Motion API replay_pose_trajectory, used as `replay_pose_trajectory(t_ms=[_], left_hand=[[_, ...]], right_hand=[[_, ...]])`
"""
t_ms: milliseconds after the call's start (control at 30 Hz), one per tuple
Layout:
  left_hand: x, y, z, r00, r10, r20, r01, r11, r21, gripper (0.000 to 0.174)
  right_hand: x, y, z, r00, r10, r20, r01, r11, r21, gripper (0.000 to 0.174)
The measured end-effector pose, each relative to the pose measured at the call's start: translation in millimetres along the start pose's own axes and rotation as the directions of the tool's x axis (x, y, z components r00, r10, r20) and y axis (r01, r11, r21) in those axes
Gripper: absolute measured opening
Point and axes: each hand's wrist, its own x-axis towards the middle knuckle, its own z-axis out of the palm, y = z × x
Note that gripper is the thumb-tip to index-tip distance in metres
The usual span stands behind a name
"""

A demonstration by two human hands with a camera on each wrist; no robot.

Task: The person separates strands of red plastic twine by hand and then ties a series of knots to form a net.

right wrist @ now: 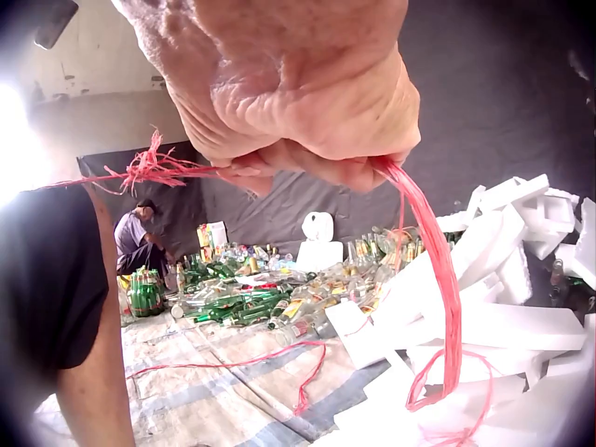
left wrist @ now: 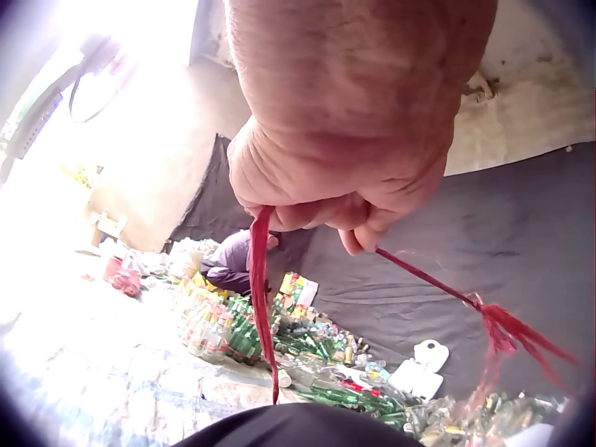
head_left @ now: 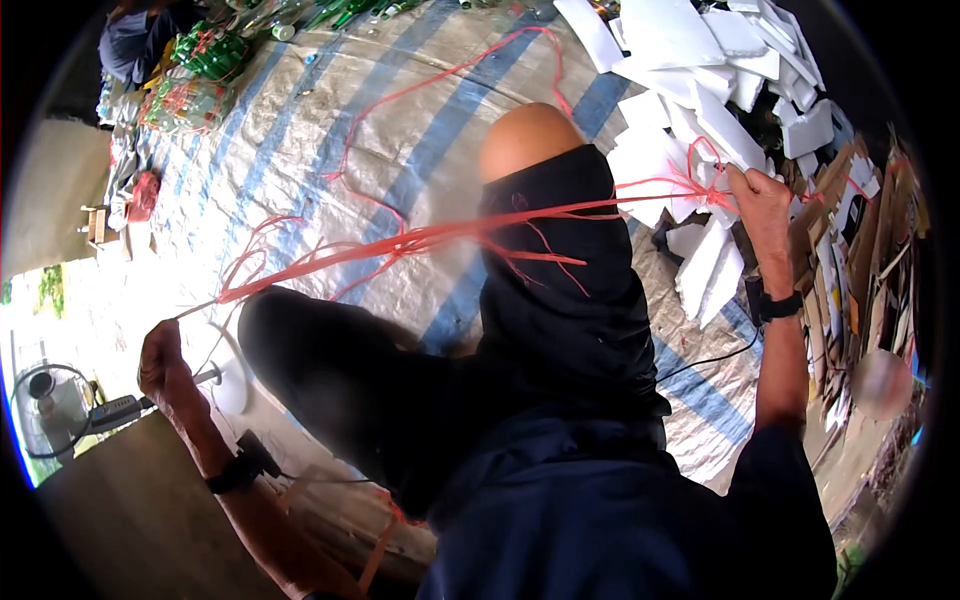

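Note:
A bundle of red plastic twine [head_left: 440, 234] stretches across the lap between the two hands in the head view. At its left end my left hand [head_left: 168, 368] grips it with curled fingers. From that fist one strand [left wrist: 263, 307] hangs down in the left wrist view, and another runs right to a frayed tuft [left wrist: 507, 328]. My right hand [head_left: 762, 205] holds the other end in a fist, beside a frayed knot [right wrist: 154, 169]. A thick length of the twine [right wrist: 442, 279] droops from it over white foam pieces [right wrist: 512, 326].
Blue-striped sheeting [head_left: 420, 110] covers the floor, with a loose twine strand [head_left: 350, 135] on it. Stacked cardboard [head_left: 850, 260] stands at the right. Green bottles [right wrist: 247, 305] lie at the back near a seated person [right wrist: 140, 237]. At the left is a fan [head_left: 45, 400].

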Motion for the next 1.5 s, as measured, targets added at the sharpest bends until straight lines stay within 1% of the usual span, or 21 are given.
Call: replay_pose_trajectory(t_ms=[233,333,400,467,567,667,733,800,867,933,1000,1033,1067,1100,1133,1167,1200,1233,1267,1400,1500], left_hand=[[-8.6,14.1,8.4,0.998,-0.066,0.003,0.066,0.998,-0.012,0.006],[-10.1,17.8,12.8,0.998,-0.040,-0.044,0.040,0.999,-0.008,0.008],[-7.2,18.3,3.7,0.999,-0.013,-0.039,0.013,1.000,-0.007,0.010],[-6.9,20.2,-4.3,1.000,0.002,0.000,-0.002,1.000,-0.015,0.012],[-17.4,46.2,-20.2,0.998,-0.032,0.045,0.033,0.999,-0.014,0.013],[-32.1,54.7,-39.1,0.997,-0.012,0.071,0.015,0.999,-0.045,0.013],[-42.1,49.5,-62.8,0.997,-0.055,0.045,0.057,0.998,-0.037,0.014],[-58.3,53.7,-89.0,0.994,-0.073,0.076,0.075,0.997,-0.027,0.015],[-79.3,61.3,-104.9,0.980,-0.184,-0.068,0.187,0.982,0.039,0.014],[-103.1,77.2,-109.5,0.984,-0.163,-0.073,0.168,0.983,0.067,0.013],[-128.7,77.6,-140.6,0.986,-0.146,-0.076,0.152,0.984,0.094,0.011],[-140.5,74.0,-169.2,0.976,-0.220,-0.007,0.218,0.963,0.156,0.007],[-147.9,65.8,-193.2,0.953,-0.297,0.057,0.278,0.934,0.222,0.013],[-147.5,96.3,-188.5,0.954,-0.295,0.047,0.278,0.935,0.222,0.013],[-149.2,147.9,-176.9,0.902,-0.388,0.188,0.296,0.875,0.383,0.030],[-152.7,176.8,-167.1,0.817,-0.490,0.305,0.279,0.797,0.535,0.051],[-156.2,179.4,-162.4,0.819,-0.491,0.297,0.284,0.797,0.534,0.051],[-159.0,181.4,-159.2,0.905,-0.283,0.316,0.038,0.796,0.605,0.044],[-161.0,182.5,-156.2,0.932,-0.063,0.357,-0.203,0.725,0.659,0.038],[-161.3,185.7,-147.7,0.943,-0.104,0.317,-0.133,0.752,0.645,0.034],[-167.5,178.3,-146.2,0.938,-0.175,0.299,-0.047,0.790,0.611,0.032]], right_hand=[[-0.2,-0.5,2.2,0.999,0.045,0.009,-0.045,0.999,-0.019,0.037],[0.0,-4.3,3.3,0.993,0.083,0.079,-0.084,0.996,0.004,0.036],[-1.6,-13.8,1.0,0.996,0.034,0.087,-0.037,0.999,0.031,0.031],[-2.0,-3.6,-2.7,0.983,0.029,0.181,-0.021,0.999,-0.050,0.032],[-12.1,2.0,0.2,0.945,0.067,0.321,-0.086,0.995,0.043,0.038],[-29.3,-10.2,6.3,0.901,0.065,0.428,-0.116,0.989,0.094,0.031],[-53.3,8.6,20.0,0.826,0.105,0.554,-0.205,0.971,0.121,0.026],[-90.4,31.4,43.5,0.786,0.005,0.618,-0.261,0.909,0.326,0.021],[-99.7,-0.1,38.5,0.650,0.054,0.758,-0.296,0.937,0.187,0.016],[-107.6,-24.1,40.2,0.528,0.040,0.848,-0.411,0.886,0.214,0.012],[-127.2,-24.4,48.4,0.506,0.059,0.861,-0.528,0.810,0.256,0.010],[-126.9,-27.4,49.7,0.469,0.072,0.880,-0.460,0.870,0.175,0.009],[-126.1,-30.3,51.0,0.434,0.092,0.896,-0.385,0.918,0.092,0.008],[-129.6,-21.1,57.6,0.442,0.023,0.897,-0.323,0.937,0.135,0.006],[-129.2,-19.4,56.4,0.437,-0.007,0.899,-0.360,0.915,0.182,0.004],[-131.0,-18.8,56.6,0.486,-0.057,0.872,-0.459,0.833,0.310,0.008],[-130.3,-17.8,57.9,0.539,-0.096,0.837,-0.541,0.723,0.431,0.014],[-127.5,-11.8,62.2,0.537,-0.101,0.837,-0.538,0.724,0.432,0.014],[-125.4,-2.1,68.1,0.506,-0.067,0.860,-0.514,0.777,0.363,0.018],[-100.7,-10.3,62.6,0.485,0.020,0.874,-0.399,0.895,0.201,0.025],[-95.2,-18.8,57.3,0.497,0.022,0.868,-0.376,0.906,0.192,0.025]])
